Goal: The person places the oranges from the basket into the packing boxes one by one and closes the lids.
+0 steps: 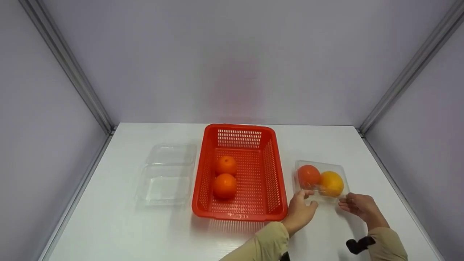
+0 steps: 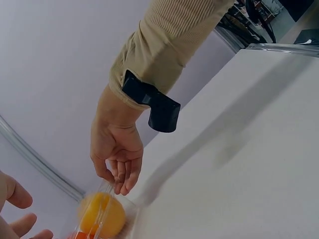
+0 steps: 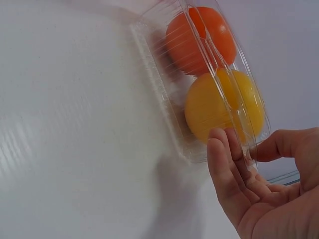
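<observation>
A clear plastic clamshell box point(image 1: 340, 169) stands on the right of the table. Inside lie a red-orange round fruit point(image 1: 309, 176) and a yellow-orange one point(image 1: 332, 183), side by side. My right hand point(image 1: 360, 207) pinches the box's rim at the near right corner, thumb on one side and fingers on the other, as the right wrist view shows. By the near left corner is my left hand point(image 1: 301, 211), fingertips right at the box's front edge and thumb held apart. In the left wrist view, its fingers point(image 2: 24, 225) are spread beside the box.
A red plastic basket point(image 1: 268, 174) sits at mid-table, left of the box, holding two oranges point(image 1: 225, 186). Farther left lies another clear clamshell point(image 1: 166, 181), opened out. Pale walls point(image 1: 232, 65) close off the back and sides of the white table point(image 1: 119, 224).
</observation>
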The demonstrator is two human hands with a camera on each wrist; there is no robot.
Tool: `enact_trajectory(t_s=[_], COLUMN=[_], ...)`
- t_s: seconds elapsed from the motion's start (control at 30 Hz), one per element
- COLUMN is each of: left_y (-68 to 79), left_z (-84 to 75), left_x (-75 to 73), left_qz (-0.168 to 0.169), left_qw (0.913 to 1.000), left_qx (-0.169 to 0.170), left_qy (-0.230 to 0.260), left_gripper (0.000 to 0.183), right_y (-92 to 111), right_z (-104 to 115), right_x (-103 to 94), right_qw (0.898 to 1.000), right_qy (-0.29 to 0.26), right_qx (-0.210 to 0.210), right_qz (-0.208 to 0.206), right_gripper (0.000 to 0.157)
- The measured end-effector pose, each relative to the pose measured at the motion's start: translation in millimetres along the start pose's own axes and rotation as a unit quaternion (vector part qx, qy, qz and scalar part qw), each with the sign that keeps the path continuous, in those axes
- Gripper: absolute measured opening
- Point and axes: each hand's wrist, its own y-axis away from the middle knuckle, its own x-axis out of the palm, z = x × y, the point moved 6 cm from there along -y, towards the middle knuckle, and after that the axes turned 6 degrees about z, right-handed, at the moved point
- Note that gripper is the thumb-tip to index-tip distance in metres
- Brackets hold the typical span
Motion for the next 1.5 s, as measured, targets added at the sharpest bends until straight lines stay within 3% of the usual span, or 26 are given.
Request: enact_trajectory(t_s=[0.47,0.73,1.03,1.27,1.5], left_y=[4.1,7.7,9.9,10.5,10.8], left_z=[-8.0,-14.8,-12.7,-13.7,-10.5], left_x=[-17.6,-36.0,-57.3,-69.9,-81.0], left_qz=[0.035,0.033,0.020,0.012,-0.005], left_qw=[0.9983,0.9961,0.9945,0.9913,0.9909], left_qx=[0.047,0.081,0.102,0.130,0.128], left_qy=[0.005,-0.006,0.012,0.019,0.042], left_gripper=[0.021,0.022,0.021,0.022,0.022], right_y=[-15,-18,-17,-11,-6], right_z=[8,11,9,5,-4], right_x=[10.1,16.1,18.3,18.5,29.6], right_qw=[0.996,0.994,0.994,0.994,0.997], right_qy=[-0.053,-0.057,-0.065,-0.049,-0.010], right_qx=[-0.032,-0.038,-0.021,-0.016,-0.001], right_qz=[-0.057,-0.084,-0.088,-0.096,-0.082], right_gripper=[0.024,0.031,0.053,0.039,0.064])
